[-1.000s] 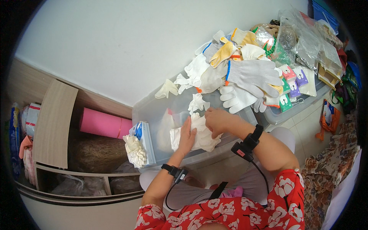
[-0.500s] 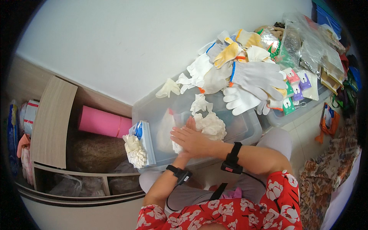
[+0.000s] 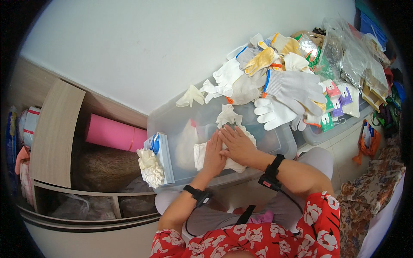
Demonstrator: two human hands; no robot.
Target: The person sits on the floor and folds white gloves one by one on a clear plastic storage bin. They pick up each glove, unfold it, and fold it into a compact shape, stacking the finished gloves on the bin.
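Note:
My left hand [image 3: 214,155] lies flat on a pile of thin white gloves [image 3: 199,155], its fingers straight. Beside it my right hand [image 3: 241,147] also presses flat on the pile, and the fingers of the two hands nearly touch. Much of the pile is hidden under them. It rests on the lid of a clear plastic storage box [image 3: 170,124]. Just beyond the pile lies a loose white glove [image 3: 228,115]. To the left, a blue and white carton [image 3: 165,159] has a bunch of cream gloves [image 3: 150,167] against it.
A heap of knitted work gloves [image 3: 292,88] covers the box's far right. Small coloured packets [image 3: 333,101] and clear plastic bags [image 3: 344,47] lie past it. One cream glove [image 3: 190,96] sits by the wall. At left, an open cabinet holds a pink roll [image 3: 114,133].
My right hand has moved off my left hand, and both now lie side by side on the gloves. The pile looks flatter. The view has shifted slightly.

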